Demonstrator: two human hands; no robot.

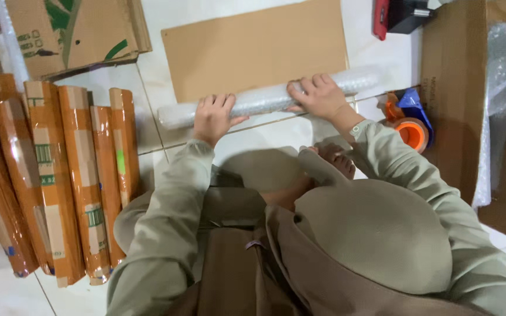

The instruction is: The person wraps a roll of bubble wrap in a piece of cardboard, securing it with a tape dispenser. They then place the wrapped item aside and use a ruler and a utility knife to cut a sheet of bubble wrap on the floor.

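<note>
At twelve o'clock I see a flat cardboard sheet on the white tile floor. At nine, taped long cardboard parcels lie side by side. Across the sheet's near edge lies a bubble-wrap roll; my left hand and right hand press down on it, fingers spread flat, not clenched. An orange tape dispenser sits at three.

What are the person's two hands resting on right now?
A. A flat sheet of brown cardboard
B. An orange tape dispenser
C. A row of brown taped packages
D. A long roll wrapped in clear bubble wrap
D: the left hand and the right hand both press on the long roll wrapped in clear bubble wrap, which lies along the near edge of the flat brown cardboard sheet.
</note>
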